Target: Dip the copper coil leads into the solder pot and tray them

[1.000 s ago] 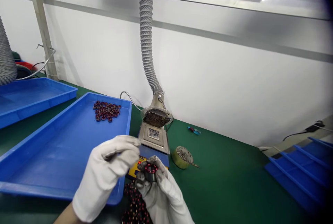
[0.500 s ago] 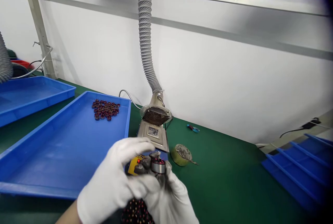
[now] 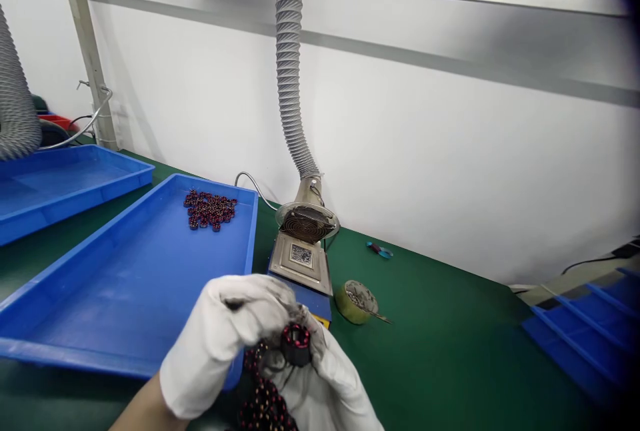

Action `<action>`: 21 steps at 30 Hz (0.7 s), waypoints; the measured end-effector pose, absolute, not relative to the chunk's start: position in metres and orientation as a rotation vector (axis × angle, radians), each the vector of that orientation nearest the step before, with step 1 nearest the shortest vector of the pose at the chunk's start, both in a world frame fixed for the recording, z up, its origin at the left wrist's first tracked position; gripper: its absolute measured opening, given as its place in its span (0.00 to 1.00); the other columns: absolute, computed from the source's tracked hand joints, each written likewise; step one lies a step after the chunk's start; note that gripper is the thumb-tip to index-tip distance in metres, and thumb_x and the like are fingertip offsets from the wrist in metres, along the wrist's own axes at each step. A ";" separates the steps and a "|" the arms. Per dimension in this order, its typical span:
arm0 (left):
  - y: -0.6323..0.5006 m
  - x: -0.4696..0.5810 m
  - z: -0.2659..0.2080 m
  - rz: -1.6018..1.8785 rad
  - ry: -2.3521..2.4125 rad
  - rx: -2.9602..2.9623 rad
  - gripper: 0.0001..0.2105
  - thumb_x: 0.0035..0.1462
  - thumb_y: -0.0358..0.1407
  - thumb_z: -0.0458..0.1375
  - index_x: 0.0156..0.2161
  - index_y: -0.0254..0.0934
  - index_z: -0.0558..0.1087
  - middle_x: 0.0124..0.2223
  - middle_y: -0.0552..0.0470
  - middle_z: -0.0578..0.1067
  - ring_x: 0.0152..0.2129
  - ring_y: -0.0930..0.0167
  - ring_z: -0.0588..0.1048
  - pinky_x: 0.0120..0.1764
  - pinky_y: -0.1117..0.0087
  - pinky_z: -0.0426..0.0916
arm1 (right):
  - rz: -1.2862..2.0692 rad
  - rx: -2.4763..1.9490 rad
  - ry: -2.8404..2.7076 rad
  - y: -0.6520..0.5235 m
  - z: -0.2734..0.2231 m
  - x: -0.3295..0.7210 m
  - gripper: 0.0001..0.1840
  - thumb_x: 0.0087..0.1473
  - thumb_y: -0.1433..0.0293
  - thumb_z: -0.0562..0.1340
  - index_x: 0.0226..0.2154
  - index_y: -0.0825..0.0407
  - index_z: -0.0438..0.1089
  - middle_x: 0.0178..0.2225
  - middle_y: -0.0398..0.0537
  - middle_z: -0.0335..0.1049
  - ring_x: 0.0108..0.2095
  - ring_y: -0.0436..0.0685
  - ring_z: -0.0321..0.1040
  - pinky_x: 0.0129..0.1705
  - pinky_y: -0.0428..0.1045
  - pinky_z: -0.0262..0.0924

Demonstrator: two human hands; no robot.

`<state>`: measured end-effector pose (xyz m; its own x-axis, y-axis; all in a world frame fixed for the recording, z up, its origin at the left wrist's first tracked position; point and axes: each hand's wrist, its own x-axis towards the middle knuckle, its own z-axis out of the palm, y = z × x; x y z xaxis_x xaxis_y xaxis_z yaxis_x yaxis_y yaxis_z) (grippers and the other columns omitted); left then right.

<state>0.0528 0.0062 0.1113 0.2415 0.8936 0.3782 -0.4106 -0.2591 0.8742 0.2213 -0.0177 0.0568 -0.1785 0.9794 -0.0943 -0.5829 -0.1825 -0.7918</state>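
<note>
My right hand (image 3: pixel 333 371), in a white glove with grey-stained fingertips, grips a small wound motor stator (image 3: pixel 296 344). The stator is a dark ring with red windings round its open top, tilted toward me. Beside it on the left is my left hand (image 3: pixel 240 331), also gloved, its fingers curled and pressed together near the ring's upper edge. Whatever lies between those fingertips is hidden. Below both hands, a pile of similar stators (image 3: pixel 265 404) with red and copper-coloured windings shows partly at the bottom edge.
A blue tray (image 3: pixel 135 284) on the left holds a cluster of stators (image 3: pixel 210 209) at its far end. Beyond my hands are a metal-topped hot plate (image 3: pixel 303 261), an extraction hose (image 3: pixel 290 71) and a round tin (image 3: pixel 356 302). Small cutters (image 3: pixel 379 249) lie on the green table (image 3: pixel 430 351).
My left fingers have closed from a wider spread around the stator. The stator has come lower and tipped, its side now dark instead of silvery. The view has shifted slightly left.
</note>
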 end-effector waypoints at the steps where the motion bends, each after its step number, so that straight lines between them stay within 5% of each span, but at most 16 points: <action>1: 0.005 0.050 0.113 1.394 0.542 1.233 0.04 0.45 0.32 0.60 0.22 0.39 0.76 0.28 0.52 0.78 0.29 0.67 0.75 0.36 0.68 0.71 | 1.662 -0.765 -0.763 -0.015 0.054 0.225 0.05 0.50 0.65 0.63 0.29 0.48 0.74 0.25 0.42 0.77 0.27 0.53 0.74 0.36 0.52 0.68; 7: -0.001 0.046 0.127 1.033 0.643 1.518 0.10 0.41 0.24 0.60 0.29 0.39 0.78 0.35 0.50 0.78 0.35 0.67 0.74 0.38 0.70 0.69 | 1.555 -0.747 -0.775 -0.020 0.046 0.224 0.09 0.45 0.63 0.66 0.33 0.47 0.74 0.28 0.46 0.77 0.30 0.57 0.75 0.38 0.55 0.68; 12: -0.005 0.056 0.121 1.116 0.499 1.317 0.09 0.40 0.23 0.56 0.25 0.38 0.76 0.28 0.54 0.75 0.28 0.73 0.72 0.33 0.75 0.67 | 1.589 -0.743 -0.803 -0.019 0.053 0.219 0.12 0.44 0.61 0.67 0.32 0.48 0.73 0.31 0.47 0.77 0.32 0.55 0.74 0.37 0.52 0.69; 17: -0.003 0.047 0.123 1.342 0.605 1.118 0.06 0.42 0.28 0.59 0.27 0.42 0.76 0.34 0.56 0.76 0.36 0.71 0.73 0.34 0.77 0.67 | 1.684 -0.726 -0.837 -0.013 0.058 0.223 0.10 0.42 0.62 0.69 0.28 0.48 0.74 0.27 0.46 0.77 0.27 0.53 0.74 0.30 0.48 0.68; 21: 0.000 0.046 0.131 0.971 0.714 1.448 0.13 0.40 0.23 0.59 0.30 0.41 0.77 0.38 0.55 0.77 0.35 0.71 0.74 0.37 0.75 0.68 | 1.607 -0.699 -0.848 -0.023 0.059 0.223 0.19 0.36 0.61 0.71 0.34 0.46 0.74 0.35 0.48 0.77 0.32 0.57 0.74 0.35 0.53 0.69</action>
<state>0.0458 -0.0003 0.1311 0.4646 0.8715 0.1572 -0.1090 -0.1200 0.9868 0.2226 -0.0235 0.0585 -0.1914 0.9815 -0.0003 -0.5539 -0.1082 -0.8255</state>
